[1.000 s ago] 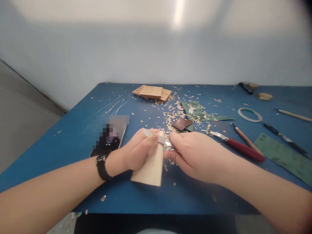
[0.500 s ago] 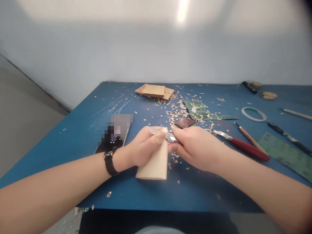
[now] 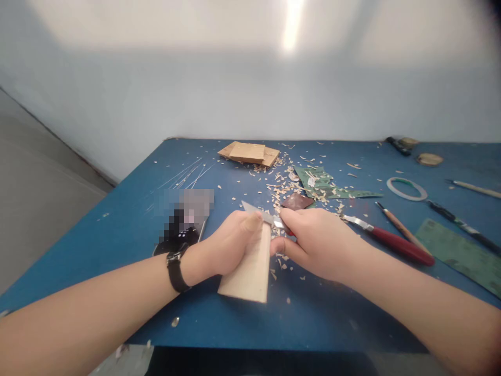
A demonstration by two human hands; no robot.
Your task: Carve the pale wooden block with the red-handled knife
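Observation:
A pale wooden block (image 3: 250, 271) is gripped by my left hand (image 3: 230, 240), its near end tilted toward me above the blue table. My left thumb rests against the back of a knife blade (image 3: 258, 211) at the block's far end. The knife's handle is in my right hand (image 3: 313, 235), which is closed round it; only a bit of red shows below the fingers. The blade points to the left across the top of the block. My left fingertips are hidden behind the wood.
Wood shavings (image 3: 279, 188) lie beyond my hands, with green sheets (image 3: 319, 183) and a brown square (image 3: 296, 201). Stacked boards (image 3: 248, 152) sit at the back. Right: a red-handled tool (image 3: 403, 245), a tape ring (image 3: 407, 189) and pens. Left: a phone (image 3: 195, 209).
The knife blade has tilted and more of it shows above my left thumb. The block's near end has tipped so that more of its upper face shows. The camera view has shifted slightly.

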